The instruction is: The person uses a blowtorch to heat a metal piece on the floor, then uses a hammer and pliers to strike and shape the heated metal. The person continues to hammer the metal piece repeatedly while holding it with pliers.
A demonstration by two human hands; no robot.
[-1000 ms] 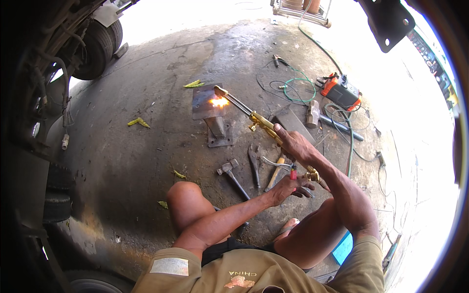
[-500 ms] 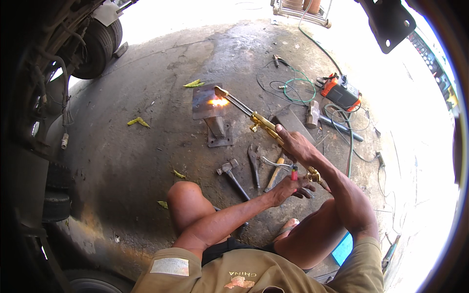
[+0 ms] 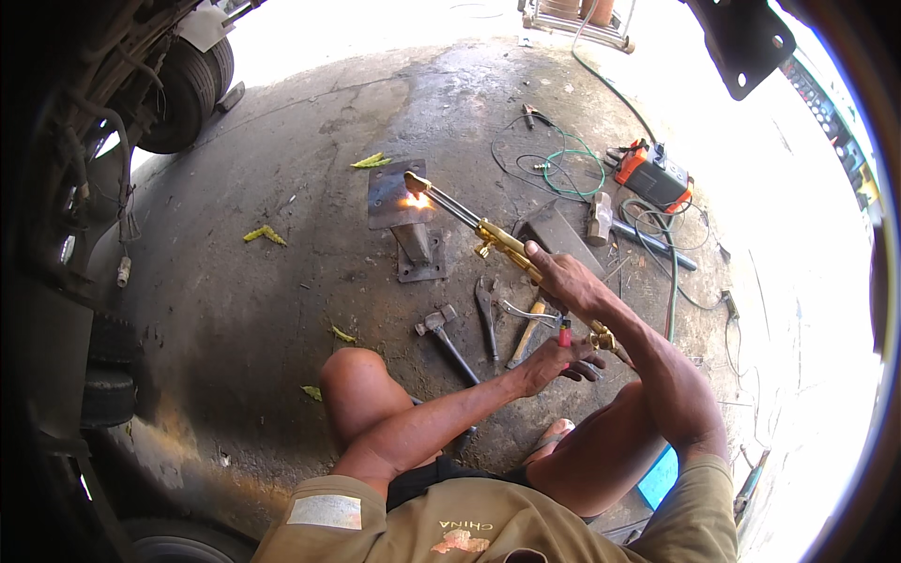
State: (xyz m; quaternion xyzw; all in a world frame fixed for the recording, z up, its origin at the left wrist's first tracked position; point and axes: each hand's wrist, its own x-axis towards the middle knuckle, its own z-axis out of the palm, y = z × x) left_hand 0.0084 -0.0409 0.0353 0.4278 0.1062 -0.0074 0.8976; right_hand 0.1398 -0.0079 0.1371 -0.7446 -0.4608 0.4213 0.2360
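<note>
A brass cutting torch (image 3: 507,246) is gripped along its handle by my right hand (image 3: 569,281), its head angled down toward the far left. Bright orange flame (image 3: 416,199) from the torch head plays on the right part of a steel plate (image 3: 388,192). This plate tops a short steel stand (image 3: 413,246) with a bolt-holed base. Lower down, my left hand (image 3: 552,364) closes round a red lighter (image 3: 564,335), close to the brass valve end (image 3: 602,337) of the torch. Some left fingers extend under the valves; whether they touch is unclear.
A hammer (image 3: 438,322), locking pliers (image 3: 486,314) and a wooden-handled tool (image 3: 528,333) lie before me. To the right are a sledgehammer (image 3: 602,220), a flat metal piece (image 3: 563,235), cables and an orange-black machine (image 3: 654,175). A truck wheel (image 3: 178,98) stands far left.
The torch head has shifted slightly left across the plate, and the flame has turned whiter at its core. My left hand with the lighter stays nearly still.
</note>
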